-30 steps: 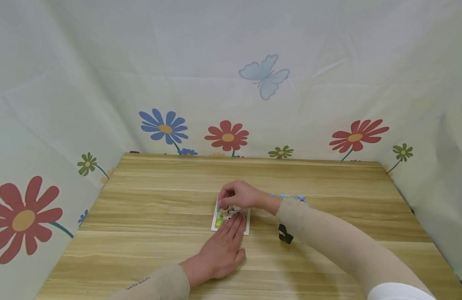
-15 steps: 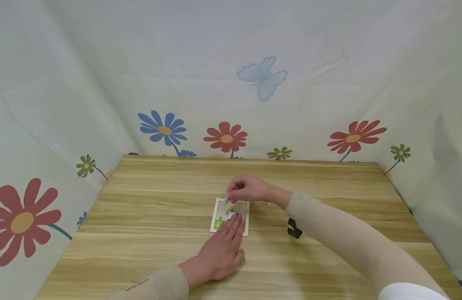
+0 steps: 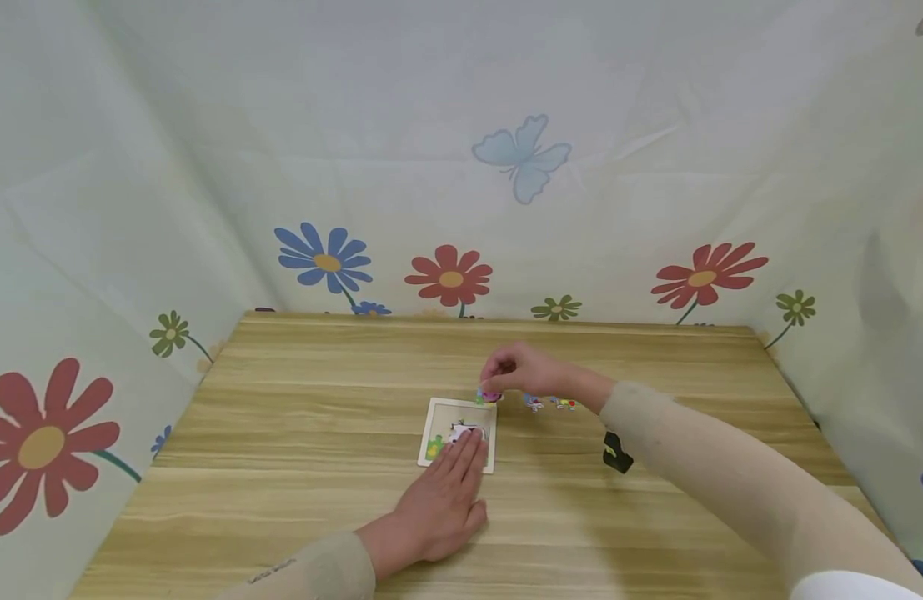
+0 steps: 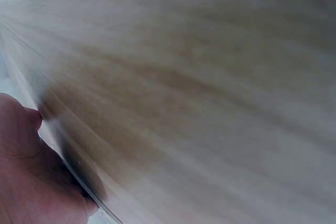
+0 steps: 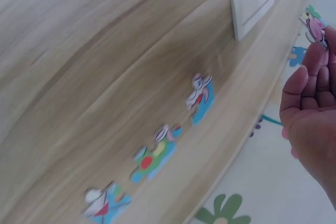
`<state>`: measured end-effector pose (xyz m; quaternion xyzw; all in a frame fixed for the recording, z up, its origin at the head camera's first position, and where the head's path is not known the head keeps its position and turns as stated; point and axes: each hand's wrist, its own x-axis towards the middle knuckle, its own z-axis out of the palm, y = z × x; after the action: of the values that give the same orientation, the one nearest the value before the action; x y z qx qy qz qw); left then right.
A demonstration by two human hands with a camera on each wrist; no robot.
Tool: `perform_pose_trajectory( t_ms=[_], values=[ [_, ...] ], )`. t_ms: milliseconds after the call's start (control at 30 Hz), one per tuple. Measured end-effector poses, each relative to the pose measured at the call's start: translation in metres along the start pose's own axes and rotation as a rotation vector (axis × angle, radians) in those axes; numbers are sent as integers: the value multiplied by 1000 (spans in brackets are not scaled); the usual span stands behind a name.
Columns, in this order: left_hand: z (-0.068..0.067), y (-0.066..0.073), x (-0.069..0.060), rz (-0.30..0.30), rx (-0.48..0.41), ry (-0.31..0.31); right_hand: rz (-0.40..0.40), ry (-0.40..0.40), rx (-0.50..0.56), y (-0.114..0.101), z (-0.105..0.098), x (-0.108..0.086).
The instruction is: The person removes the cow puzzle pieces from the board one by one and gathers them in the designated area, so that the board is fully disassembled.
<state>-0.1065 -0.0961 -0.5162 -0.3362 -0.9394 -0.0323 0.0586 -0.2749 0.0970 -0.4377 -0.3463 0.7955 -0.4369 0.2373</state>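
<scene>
A small square puzzle tray [image 3: 425, 442] with a pale rim lies on the table in the head view. My left hand [image 3: 442, 504] rests on its lower right part, fingers straight, over a white-and-black piece; a green-and-yellow puzzle piece [image 3: 435, 447] shows at the tray's left. Just beyond the tray's upper right corner, my right hand [image 3: 527, 371] pinches a pink, green and white puzzle piece [image 5: 315, 27] between thumb and fingertips, above the table. In the left wrist view, the left hand [image 4: 31, 166] lies along the tray's edge. What its fingers cover is hidden.
Right of the tray lie three loose puzzle pieces: one with a white figure on blue [image 5: 200, 98], a green-and-red one [image 5: 152, 156] and another with blue and red [image 5: 107, 205]. The wooden table [image 3: 296, 375] meets a flower-printed cloth [image 3: 356, 167] at the back and sides.
My right hand has lifted the pink puzzle piece off the tray and carried it right, past the upper right corner. The left hand has stayed on the tray.
</scene>
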Motion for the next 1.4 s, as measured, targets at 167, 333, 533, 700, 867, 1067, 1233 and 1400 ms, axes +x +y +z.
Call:
perform_pose_trajectory(
  t_ms=[167, 333, 533, 700, 867, 1067, 1233, 1400],
  values=[
    [1, 0, 0, -2, 8, -9, 14, -4, 12, 7, -8, -10],
    [1, 0, 0, -4, 5, -5, 36, 8, 25, 12, -13, -19],
    [-1, 0, 0, -7, -2, -16, 64, 26, 31, 20, -18, -30],
    [-4, 1, 0, -11, 0, -25, 88, 28, -6, 24, -19, -40],
    [-3, 1, 1, -9, 0, -22, 94, 34, -79, 29, -21, -48],
    [-4, 1, 1, -4, 5, -23, 128, 42, -107, 41, -18, -53],
    [-4, 1, 1, -5, 9, -18, 116, 40, -112, 50, -14, -55],
    [-4, 1, 1, -7, 10, -19, 87, 33, -129, 50, -10, -57]
  ],
)
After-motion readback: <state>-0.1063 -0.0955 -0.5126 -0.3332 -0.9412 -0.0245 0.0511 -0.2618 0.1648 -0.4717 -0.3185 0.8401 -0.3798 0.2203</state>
